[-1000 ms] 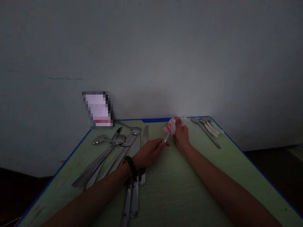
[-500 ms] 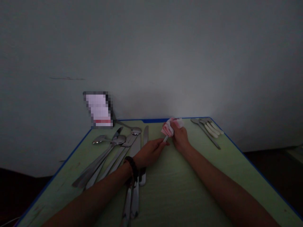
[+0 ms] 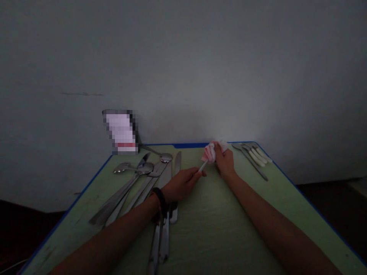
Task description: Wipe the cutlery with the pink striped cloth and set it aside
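Observation:
My left hand (image 3: 185,183), with a dark bracelet at the wrist, is closed on the thin metal handle (image 3: 203,165) of a piece of cutlery. Its far end disappears into a crumpled pink-and-white cloth (image 3: 210,152), so I cannot tell what kind it is. Around that cloth my right hand (image 3: 225,160) is closed, pressing it over the hidden end. Both hands are above the far middle of the green table (image 3: 206,225). Left of them lie several knives, forks and spoons, among them a spoon (image 3: 146,168) and a table knife (image 3: 178,164) beside my left hand.
At the far right lie a long-handled metal utensil (image 3: 254,166) and several pieces with cream handles (image 3: 257,158). A phone-like device with a blurred screen (image 3: 122,131) leans on the grey wall (image 3: 183,76) at the back left. Blue edging (image 3: 189,145) runs round the table.
My right hand and the cloth have shifted slightly right and away from my left hand, so more of the metal handle shows between them. My left hand keeps its hold.

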`<control>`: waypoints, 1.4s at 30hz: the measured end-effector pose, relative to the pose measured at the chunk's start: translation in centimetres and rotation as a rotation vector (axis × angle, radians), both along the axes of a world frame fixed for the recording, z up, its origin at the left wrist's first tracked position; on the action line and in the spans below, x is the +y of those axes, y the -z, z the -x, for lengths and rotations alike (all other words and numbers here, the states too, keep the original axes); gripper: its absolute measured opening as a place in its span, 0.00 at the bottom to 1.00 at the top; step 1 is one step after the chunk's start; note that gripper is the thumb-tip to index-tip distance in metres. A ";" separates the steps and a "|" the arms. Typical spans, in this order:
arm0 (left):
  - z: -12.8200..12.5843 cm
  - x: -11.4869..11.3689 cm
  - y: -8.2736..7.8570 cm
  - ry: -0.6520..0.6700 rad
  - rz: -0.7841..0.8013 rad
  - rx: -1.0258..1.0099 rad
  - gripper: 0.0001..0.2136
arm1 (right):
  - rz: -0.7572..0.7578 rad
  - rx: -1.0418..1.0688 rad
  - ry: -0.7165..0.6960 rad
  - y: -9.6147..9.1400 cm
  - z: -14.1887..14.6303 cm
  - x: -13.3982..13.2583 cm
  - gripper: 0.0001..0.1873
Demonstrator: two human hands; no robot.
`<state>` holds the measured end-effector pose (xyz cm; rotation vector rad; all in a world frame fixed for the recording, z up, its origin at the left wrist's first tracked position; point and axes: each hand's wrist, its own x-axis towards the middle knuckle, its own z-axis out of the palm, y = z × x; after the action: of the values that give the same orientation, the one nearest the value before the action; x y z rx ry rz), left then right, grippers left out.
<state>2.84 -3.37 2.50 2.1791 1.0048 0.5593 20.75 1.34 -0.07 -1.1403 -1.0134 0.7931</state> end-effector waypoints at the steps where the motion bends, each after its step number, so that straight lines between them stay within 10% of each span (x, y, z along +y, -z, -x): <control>1: 0.0 -0.1 0.0 0.005 -0.005 -0.003 0.18 | 0.004 0.009 0.018 0.1 0.2 -0.1 0.22; 14: -0.3 0.6 0.3 -0.092 -0.014 -0.046 0.18 | 0.114 0.153 -0.084 0.3 5.4 -2.7 0.29; 31: -0.1 0.2 -0.1 -0.052 0.059 -0.064 0.18 | 0.094 -0.041 0.022 0.3 5.0 -2.8 0.28; 42: 0.1 -0.7 -0.4 0.039 0.030 -0.014 0.17 | 0.050 0.312 0.079 1.4 2.5 0.5 0.27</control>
<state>2.79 -4.07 2.88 2.1609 0.9550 0.5372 18.29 1.84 -1.50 -1.0534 -0.6888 0.9048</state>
